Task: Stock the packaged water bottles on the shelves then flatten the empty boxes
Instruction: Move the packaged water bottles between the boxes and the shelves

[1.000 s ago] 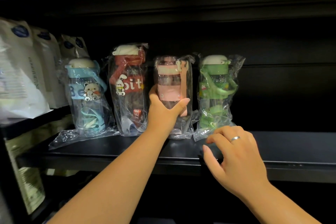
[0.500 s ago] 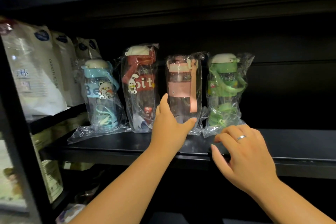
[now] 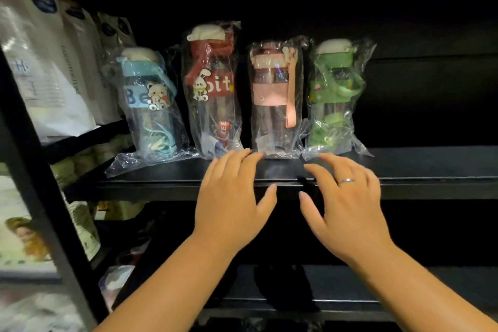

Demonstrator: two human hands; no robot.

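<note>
Several water bottles in clear plastic bags stand upright in a row on the black shelf (image 3: 417, 167): a blue bottle (image 3: 147, 101), a red bottle (image 3: 211, 89), a pink bottle (image 3: 273, 97) and a green bottle (image 3: 334, 94). My left hand (image 3: 231, 197) hovers at the shelf's front edge just below the pink and red bottles, fingers relaxed, holding nothing. My right hand (image 3: 347, 202), with a ring on one finger, is spread beside it below the green bottle, also holding nothing.
White packaged goods (image 3: 48, 62) fill the neighbouring shelf on the left, behind a black upright post (image 3: 35, 183). More products (image 3: 24, 242) sit lower left. The shelf runs on to the right of the green bottle. A lower shelf (image 3: 350, 302) lies below my arms.
My left hand let go of the pink bottle and drew back to the shelf's front edge. My right hand stayed near the edge. The view moved closer and tilted.
</note>
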